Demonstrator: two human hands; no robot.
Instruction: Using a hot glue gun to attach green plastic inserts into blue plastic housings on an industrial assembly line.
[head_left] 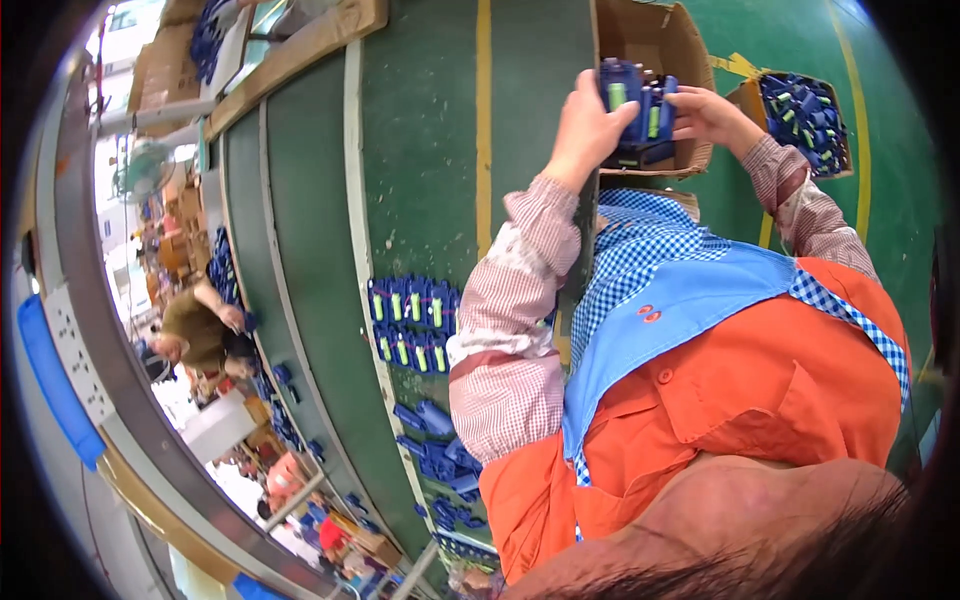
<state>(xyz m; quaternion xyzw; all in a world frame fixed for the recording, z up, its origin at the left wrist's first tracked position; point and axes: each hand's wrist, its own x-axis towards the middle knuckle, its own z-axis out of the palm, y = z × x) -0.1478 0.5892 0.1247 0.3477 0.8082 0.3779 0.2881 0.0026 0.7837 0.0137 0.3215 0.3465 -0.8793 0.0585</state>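
Note:
Over the near edge of an open cardboard box [655, 35], my left hand [590, 125] is closed on a group of dark blue plastic parts with light green inserts [630, 95]. Its thumb lies across the front of them. From the other side, my right hand [708, 115] has its fingers closed against the same group. More dark blue pieces [640, 155] show just below the held ones, inside the box. How many parts each hand holds cannot be made out.
A second cardboard box [805, 120] full of similar parts stands on the green floor at right. Left of me, a green worktable [420, 180] carries rows of blue-and-green parts [412, 325] and loose blue pieces [440, 455]. A co-worker [195, 325] leans over the far side.

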